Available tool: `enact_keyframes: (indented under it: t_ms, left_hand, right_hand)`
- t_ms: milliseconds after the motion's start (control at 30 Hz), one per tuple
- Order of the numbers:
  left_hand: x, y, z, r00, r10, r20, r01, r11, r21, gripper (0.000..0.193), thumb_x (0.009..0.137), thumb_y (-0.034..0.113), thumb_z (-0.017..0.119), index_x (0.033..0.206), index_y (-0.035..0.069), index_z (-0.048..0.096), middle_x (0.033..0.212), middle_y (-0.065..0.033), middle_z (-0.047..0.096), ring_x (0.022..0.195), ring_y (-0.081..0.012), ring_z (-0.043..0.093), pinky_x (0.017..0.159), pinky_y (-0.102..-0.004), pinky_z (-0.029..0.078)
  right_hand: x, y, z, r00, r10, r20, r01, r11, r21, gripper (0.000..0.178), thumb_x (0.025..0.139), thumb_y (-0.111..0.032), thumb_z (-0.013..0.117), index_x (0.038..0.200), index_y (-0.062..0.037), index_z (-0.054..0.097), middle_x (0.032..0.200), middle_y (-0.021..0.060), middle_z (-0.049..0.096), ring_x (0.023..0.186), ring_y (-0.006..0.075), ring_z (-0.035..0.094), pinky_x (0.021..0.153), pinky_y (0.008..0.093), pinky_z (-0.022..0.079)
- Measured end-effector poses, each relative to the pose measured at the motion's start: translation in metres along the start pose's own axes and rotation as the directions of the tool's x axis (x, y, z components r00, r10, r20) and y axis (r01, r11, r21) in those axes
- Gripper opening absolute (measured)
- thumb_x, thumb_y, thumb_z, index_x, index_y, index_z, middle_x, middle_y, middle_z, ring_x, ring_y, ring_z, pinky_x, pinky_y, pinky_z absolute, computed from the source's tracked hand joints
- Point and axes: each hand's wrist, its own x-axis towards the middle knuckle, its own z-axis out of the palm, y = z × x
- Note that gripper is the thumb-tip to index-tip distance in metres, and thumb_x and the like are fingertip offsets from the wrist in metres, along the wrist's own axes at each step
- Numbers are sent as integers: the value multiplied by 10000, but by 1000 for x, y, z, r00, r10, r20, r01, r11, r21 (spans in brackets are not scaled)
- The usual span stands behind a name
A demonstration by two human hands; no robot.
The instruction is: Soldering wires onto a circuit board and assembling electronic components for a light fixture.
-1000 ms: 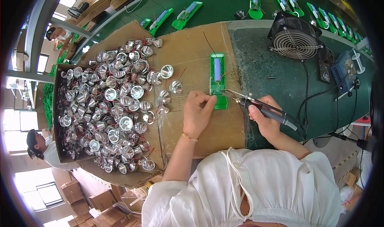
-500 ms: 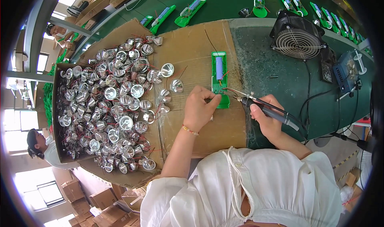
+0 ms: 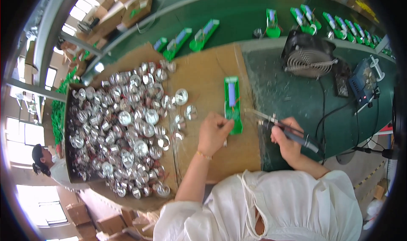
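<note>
A green plastic casing (image 3: pixel 236 127) lies lengthwise on the cardboard sheet in front of me, with a blue-violet battery cell (image 3: pixel 232 95) and thin red wires inside. My left hand (image 3: pixel 213 133) is closed in a pinch at the casing's lower left edge; whatever lies between the fingertips is hidden. To the right of the casing, my right hand (image 3: pixel 289 142) grips a soldering iron (image 3: pixel 296 138) with a dark handle and a thin metal feed tube along it. The iron's tip points left toward the casing and stands apart from it.
Many shiny reflector cups (image 3: pixel 140 148) with red wires fill a cardboard box at left, some spilling onto the cardboard sheet (image 3: pixel 207 79). A black fan (image 3: pixel 308 54) and a blue soldering unit (image 3: pixel 363 82) stand at right. More green casings (image 3: pixel 204 35) line the far bench. Co-workers sit at left.
The soldering iron has drawn back to the right, off the casing's wires. My left hand keeps its pinch at the casing. The whole view has shifted, so the bench sits lower in it.
</note>
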Motion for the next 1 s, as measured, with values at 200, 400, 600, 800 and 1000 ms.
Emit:
enact_keyframes:
  t_ms: [200,400,600,800,1000]
  left_hand:
    - [-8,-15,8,1000,-12,6,12,1000,15,194,720,208,703,689,25,645,730,-105,562,650,-225,572,594,-319,453]
    - [-8,-13,7,998,-57,19,56,998,20,219,726,238,703,703,26,654,751,-99,578,669,-216,588,613,-315,460]
    - [-3,-12,4,997,-78,18,78,996,42,221,724,237,704,708,21,661,758,-95,582,674,-211,590,615,-314,458]
    - [-5,-10,5,995,-98,17,98,995,12,179,727,192,699,696,19,667,735,-77,569,684,-181,560,611,-290,435]
    - [-12,1,2,997,-67,33,67,998,-9,107,762,130,675,754,23,680,757,-56,562,722,-134,539,619,-251,423]
  right_hand:
    - [-5,10,-14,1000,14,-20,-13,1000,13,156,812,-97,642,804,-15,509,656,50,587,559,72,541,504,210,445]
    - [-3,13,-24,998,-24,-50,24,1000,-1,157,804,-91,646,806,-14,509,662,56,597,567,77,555,510,217,452]
    - [10,19,-23,998,-18,-60,21,999,49,162,810,-97,641,818,-7,507,680,65,598,575,88,564,513,224,461]
    - [10,16,-25,998,-1,-64,6,998,70,159,811,-96,638,823,-8,506,677,67,599,572,85,559,519,228,460]
    - [11,15,-27,997,12,-78,-8,999,43,149,814,-95,633,821,-17,506,661,52,600,565,74,553,514,218,450]
